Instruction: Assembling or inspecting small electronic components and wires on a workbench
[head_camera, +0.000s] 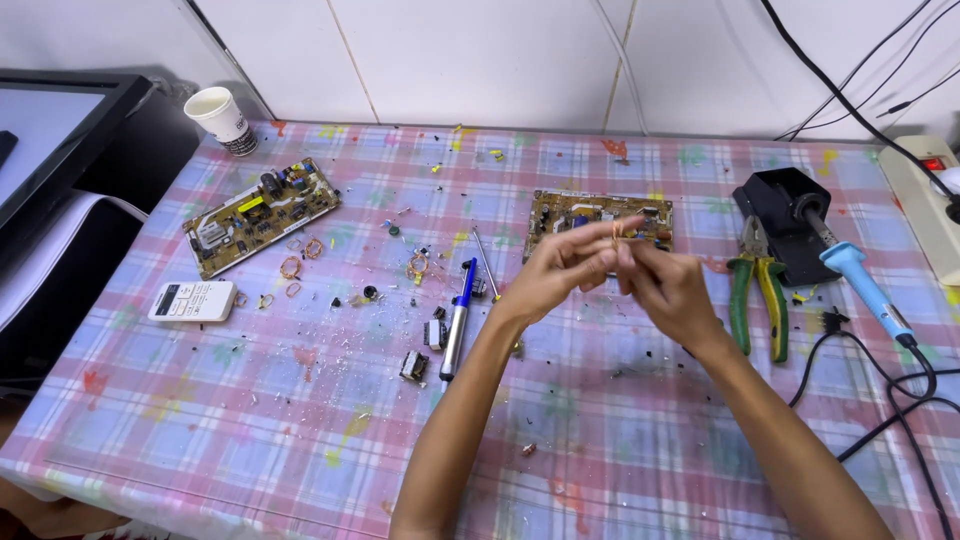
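Observation:
My left hand (560, 268) and my right hand (668, 288) meet above the table's middle, fingertips pinched together on a small coil of copper wire (616, 232). Both hands hover just in front of a yellow circuit board (575, 208) that lies flat on the plaid tablecloth (250, 410). Much of that board's right part is hidden behind my fingers.
A second circuit board (260, 215) lies at the left with copper wire loops (300, 262) beside it. A blue desoldering pump (457, 318), small components (415, 365), a white remote (192, 300), a paper cup (224, 118), green pliers (758, 288), a soldering iron (862, 280) on its black stand (782, 205) and a power strip (925, 200) surround me.

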